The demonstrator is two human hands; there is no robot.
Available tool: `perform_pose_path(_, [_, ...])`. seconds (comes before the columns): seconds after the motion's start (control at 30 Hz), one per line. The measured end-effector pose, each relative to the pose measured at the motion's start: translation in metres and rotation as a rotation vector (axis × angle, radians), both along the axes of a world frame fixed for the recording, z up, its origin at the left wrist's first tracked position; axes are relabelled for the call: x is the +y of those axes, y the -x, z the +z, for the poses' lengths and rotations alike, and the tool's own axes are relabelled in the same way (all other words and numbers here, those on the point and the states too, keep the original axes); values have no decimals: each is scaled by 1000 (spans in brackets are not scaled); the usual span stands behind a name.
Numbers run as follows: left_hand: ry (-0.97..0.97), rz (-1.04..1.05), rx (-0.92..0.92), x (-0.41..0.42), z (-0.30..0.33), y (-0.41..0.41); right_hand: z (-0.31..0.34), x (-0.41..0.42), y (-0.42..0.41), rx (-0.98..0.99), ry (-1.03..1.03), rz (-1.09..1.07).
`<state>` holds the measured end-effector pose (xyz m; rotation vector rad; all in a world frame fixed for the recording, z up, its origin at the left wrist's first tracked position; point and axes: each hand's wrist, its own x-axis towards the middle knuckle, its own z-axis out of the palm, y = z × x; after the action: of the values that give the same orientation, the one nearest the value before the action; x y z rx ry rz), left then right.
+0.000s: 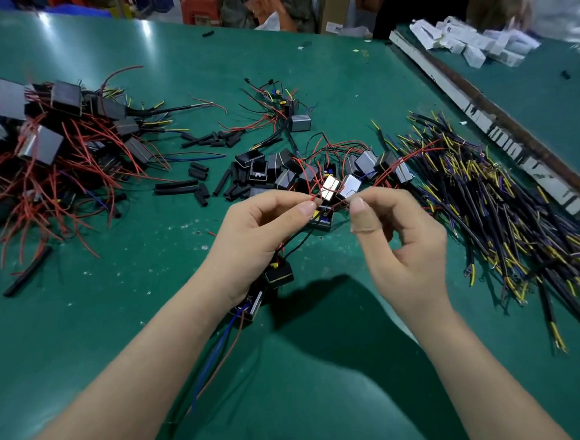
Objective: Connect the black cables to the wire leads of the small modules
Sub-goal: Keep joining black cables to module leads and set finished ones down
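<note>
Green-matted counter [326, 372], workshop clutter of boxes and bags beyond its far edge. Left hand [262, 235]: fingers curled, thumb and forefinger pinching a thin red wire lead [311, 197]; a black cable [297, 245] and a small module [279, 275] hang under the palm, with red and blue wires trailing toward the near edge. Right hand [403, 242]: fingers curled, thumb and forefinger clamped on a red lead end just beside the left fingertips; whether the two ends touch cannot be told. Loose modules [330, 179] cluster at counter centre, directly behind the hands. Bundle of black cables with yellow and blue tips [486, 199] lies along the right side. Heap of modules with red leads [46, 144] at far left. Short black sleeve pieces [196, 178] scattered between heap and centre. White packets [475, 42] on an adjoining surface at far right.
</note>
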<state>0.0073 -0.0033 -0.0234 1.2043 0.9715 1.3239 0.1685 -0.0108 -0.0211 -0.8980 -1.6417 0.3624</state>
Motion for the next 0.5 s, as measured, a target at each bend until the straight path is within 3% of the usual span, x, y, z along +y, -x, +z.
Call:
perform_pose_path(0.17, [-76,19,63,-2,-1,-2,-6,2,5,-25,216,53])
perform_pose_path(0.5, [-400,220,400,-5,-8,-5,-11,5,5,-99,213,-7])
